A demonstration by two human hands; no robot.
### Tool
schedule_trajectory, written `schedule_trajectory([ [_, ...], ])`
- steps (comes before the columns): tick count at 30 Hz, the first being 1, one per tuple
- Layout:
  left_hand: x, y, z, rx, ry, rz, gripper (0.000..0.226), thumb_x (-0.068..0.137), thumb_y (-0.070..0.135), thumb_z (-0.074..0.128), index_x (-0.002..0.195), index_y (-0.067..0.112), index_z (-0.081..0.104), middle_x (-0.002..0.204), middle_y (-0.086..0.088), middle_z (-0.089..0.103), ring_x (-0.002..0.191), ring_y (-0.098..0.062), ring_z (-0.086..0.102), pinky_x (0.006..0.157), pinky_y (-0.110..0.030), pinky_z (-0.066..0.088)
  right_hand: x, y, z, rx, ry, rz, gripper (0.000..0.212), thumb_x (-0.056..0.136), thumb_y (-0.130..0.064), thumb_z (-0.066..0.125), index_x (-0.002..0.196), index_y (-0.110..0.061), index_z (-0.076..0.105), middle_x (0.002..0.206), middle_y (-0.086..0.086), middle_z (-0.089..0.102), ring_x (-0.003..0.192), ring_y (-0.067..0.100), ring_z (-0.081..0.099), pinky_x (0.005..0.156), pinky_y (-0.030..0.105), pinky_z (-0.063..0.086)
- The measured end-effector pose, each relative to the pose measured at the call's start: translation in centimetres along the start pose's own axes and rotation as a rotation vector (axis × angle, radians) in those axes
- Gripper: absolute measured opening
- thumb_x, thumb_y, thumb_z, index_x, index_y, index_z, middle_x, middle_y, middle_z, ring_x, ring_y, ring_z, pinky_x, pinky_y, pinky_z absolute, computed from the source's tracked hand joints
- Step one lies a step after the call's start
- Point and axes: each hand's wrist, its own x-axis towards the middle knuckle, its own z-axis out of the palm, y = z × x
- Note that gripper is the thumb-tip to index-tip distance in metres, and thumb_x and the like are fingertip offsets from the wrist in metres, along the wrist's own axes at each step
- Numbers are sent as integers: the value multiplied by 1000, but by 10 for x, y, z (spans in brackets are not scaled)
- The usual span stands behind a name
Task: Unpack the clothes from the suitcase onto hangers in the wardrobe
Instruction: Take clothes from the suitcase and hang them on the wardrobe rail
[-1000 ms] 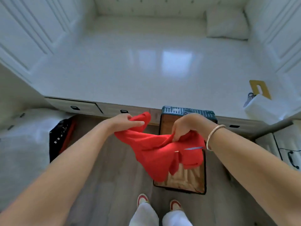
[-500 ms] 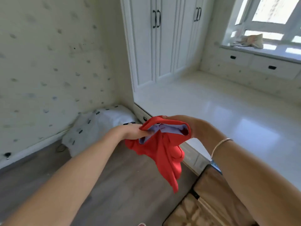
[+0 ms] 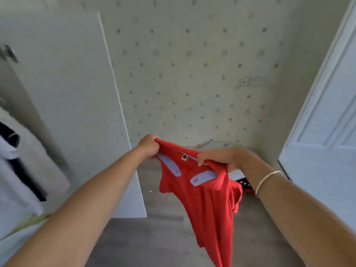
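A red polo shirt (image 3: 206, 205) with a lilac collar lining hangs from both my hands at chest height. My left hand (image 3: 149, 146) grips the left shoulder by the collar. My right hand (image 3: 221, 158) pinches the collar's right side, a silver bangle on its wrist. The shirt's body drops down toward the lower right. An open white wardrobe door (image 3: 73, 105) stands at the left, and blurred white and black garments (image 3: 17, 162) hang inside at the far left. The suitcase is out of view.
A pale wall with a small dotted pattern (image 3: 192, 74) faces me. A white panelled door (image 3: 327, 132) stands at the right. Grey wood floor (image 3: 154, 237) lies below, with a black and red item (image 3: 244, 185) low behind the shirt.
My view has swung left from the suitcase and platform to the wall and open wardrobe. Both hands kept hold of the red shirt and spread its collar apart.
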Motion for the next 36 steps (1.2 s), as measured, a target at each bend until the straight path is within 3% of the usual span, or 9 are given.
schedule_trajectory([
  [3,-18,-36,-55,-276,113,-136,41,85,-9,26,84,15,60,81,-10,62,70,-21,58,63,-30,52,40,-46,42,-11,-2,-63,19,66,-14,54,66,-11,72,70,8,71,60,18,66,66,25,55],
  [5,-30,-61,-94,-349,179,-168,41,87,-8,25,85,17,58,82,-9,62,72,-20,59,65,-30,52,63,-78,74,-28,31,-98,30,83,-5,40,62,-10,62,53,3,64,42,13,59,45,18,48],
  [7,-42,-87,-127,-356,232,-202,41,87,-7,25,85,17,57,81,-9,60,74,-22,58,70,-34,52,86,-105,102,-144,107,-180,28,87,-4,39,64,-14,51,49,-1,56,37,9,50,40,15,40],
  [12,-77,-160,-223,-423,391,-275,42,84,-4,25,90,16,62,80,-10,61,74,-25,59,70,-33,51,149,-181,192,-279,111,-380,22,87,-10,44,67,-19,48,62,-1,42,54,13,37,53,24,32],
  [18,-112,-224,-323,-415,607,-311,17,84,22,53,92,16,67,80,-7,64,73,-23,59,72,-32,47,206,-259,288,-142,67,-619,23,90,-16,48,101,-5,64,88,12,62,77,24,56,71,34,45],
  [24,-170,-293,-378,-531,808,-454,17,89,30,52,82,21,64,71,-1,58,67,-17,55,66,-26,42,240,-311,401,-120,-51,-779,22,87,-5,53,103,-9,68,93,10,67,81,18,60,72,28,48],
  [28,-215,-326,-406,-629,1013,-536,26,97,26,34,102,21,59,81,1,57,71,-13,53,67,-27,45,255,-339,476,-176,-155,-846,16,83,-1,60,95,-6,70,81,8,62,75,19,56,66,28,45],
  [33,-269,-355,-438,-625,1213,-622,39,93,27,31,117,15,58,105,-8,67,86,-21,62,76,-36,53,270,-369,552,-267,-314,-1018,15,82,-3,66,90,-14,71,70,-7,62,63,5,54,55,10,42],
  [36,-297,-372,-465,-567,1375,-638,39,91,24,33,114,9,60,103,-16,67,89,-28,64,73,-35,51,271,-394,588,-400,-460,-1125,9,87,-14,65,84,-12,72,72,-4,63,64,6,54,59,17,41],
])
